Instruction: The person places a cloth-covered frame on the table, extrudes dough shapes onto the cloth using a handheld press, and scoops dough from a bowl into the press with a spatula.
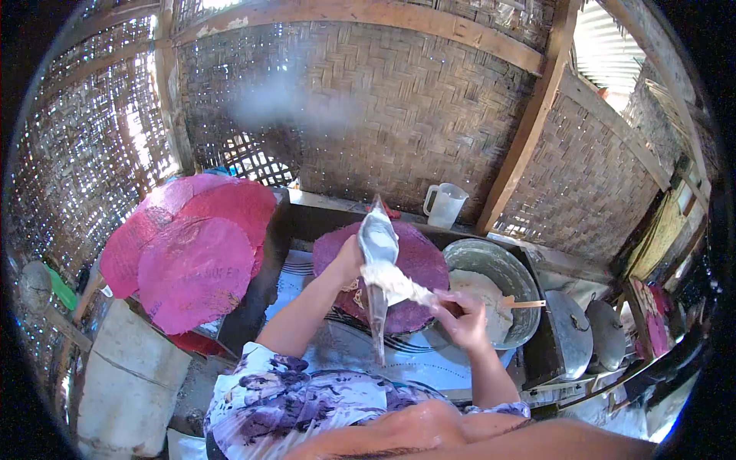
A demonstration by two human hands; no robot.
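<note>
My left hand [351,259] is closed around a long, narrow tool with a grey cup-like middle [379,236], held up over a round purple mat [418,264]. My right hand [461,318], fingers closed, grips a strip of sticky whitish dough [399,285] that reaches across to the tool's cup. Whether a stick or spatula lies inside this dough cannot be made out. Thin pale strands [354,297] lie on the mat below. Right of it stands a metal basin [529,272] of whitish dough, with a wooden-handled utensil [525,304] resting in it.
Several pink and red round mats [199,268] are stacked at the left. A translucent plastic jug [447,205] stands on the ledge behind. Two dark metal lids [567,333] lean at the right. Woven bamboo walls [414,100] enclose the workspace.
</note>
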